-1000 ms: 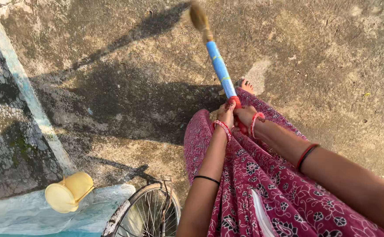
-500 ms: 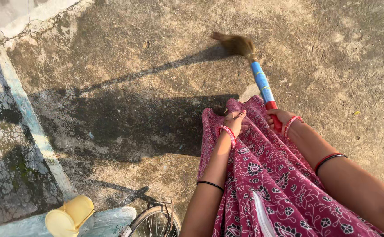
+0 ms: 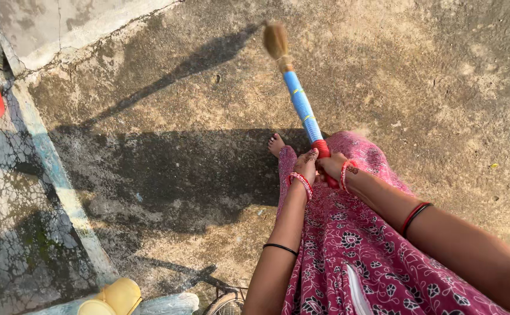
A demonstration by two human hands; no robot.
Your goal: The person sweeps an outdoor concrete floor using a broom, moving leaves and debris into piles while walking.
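Both hands, the left [image 3: 307, 164] and right [image 3: 332, 166], were clenched side by side on the red end of the broom [image 3: 299, 100], giving firm two-handed control as its brush reached out over the concrete floor [image 3: 418, 76] ahead of a bare foot [image 3: 276, 144].

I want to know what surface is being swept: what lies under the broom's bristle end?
Under the bristles of the broom lies bare, stained concrete floor, with the broom's shadow stretching left. Both the left hand and right hand cover the handle's red end.
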